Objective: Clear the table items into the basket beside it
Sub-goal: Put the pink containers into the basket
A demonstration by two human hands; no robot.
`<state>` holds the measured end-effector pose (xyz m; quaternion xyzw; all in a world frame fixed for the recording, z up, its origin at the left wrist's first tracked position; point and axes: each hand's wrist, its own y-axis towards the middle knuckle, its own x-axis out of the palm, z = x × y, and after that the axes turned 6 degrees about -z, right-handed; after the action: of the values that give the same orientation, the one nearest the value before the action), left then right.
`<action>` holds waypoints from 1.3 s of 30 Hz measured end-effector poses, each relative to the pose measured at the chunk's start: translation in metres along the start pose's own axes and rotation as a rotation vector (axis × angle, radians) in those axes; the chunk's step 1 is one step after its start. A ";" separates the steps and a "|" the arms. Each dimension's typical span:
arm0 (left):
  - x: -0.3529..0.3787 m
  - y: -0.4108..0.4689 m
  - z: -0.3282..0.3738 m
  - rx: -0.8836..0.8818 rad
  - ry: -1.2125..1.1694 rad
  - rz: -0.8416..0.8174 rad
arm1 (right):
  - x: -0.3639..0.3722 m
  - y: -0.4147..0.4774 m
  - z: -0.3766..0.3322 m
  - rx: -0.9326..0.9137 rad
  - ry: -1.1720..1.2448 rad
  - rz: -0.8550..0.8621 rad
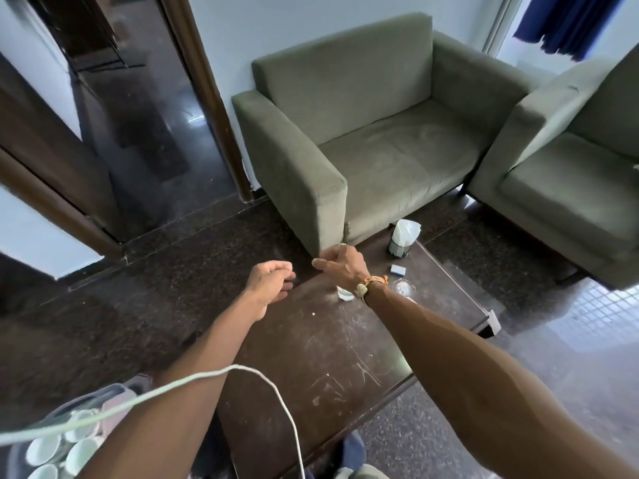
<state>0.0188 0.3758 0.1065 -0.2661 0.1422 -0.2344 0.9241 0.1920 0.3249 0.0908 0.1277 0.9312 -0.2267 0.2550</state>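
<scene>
Grey basket [114, 392] of pale cups [81, 452] at near left, beside the scratched dark-brown table [311, 357]. Left hand [273, 281] loosely curled, holding nothing; right hand [340, 262] curled over the far edge, its contents cannot be told. On the table are two clear glasses [345, 294] and a small blue box [397, 269], with a dark tissue holder [401, 243] beyond them.

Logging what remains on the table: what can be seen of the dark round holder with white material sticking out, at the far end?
The dark round holder stands upright near the far edge of the dark brown table, in front of the green armchair. Its wall looks glossy, glass or plastic. White crumpled material, paper or plastic, rises from its open top. Only the table touches it; a small blue-grey box lies apart nearby.
</scene>
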 end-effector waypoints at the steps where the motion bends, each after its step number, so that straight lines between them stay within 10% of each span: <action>1: 0.005 0.001 0.003 0.007 0.002 -0.016 | -0.007 -0.003 0.002 0.005 0.002 0.021; 13: 0.099 0.030 0.030 0.001 0.065 -0.149 | -0.097 0.000 0.070 0.056 0.113 0.163; 39: 0.320 0.172 -0.067 -0.392 0.005 -0.091 | -0.171 0.119 0.332 0.379 0.035 -0.175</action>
<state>0.3259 0.3133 -0.0888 -0.4466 0.1753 -0.2442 0.8427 0.5159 0.2454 -0.1149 0.0958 0.8837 -0.4169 0.1897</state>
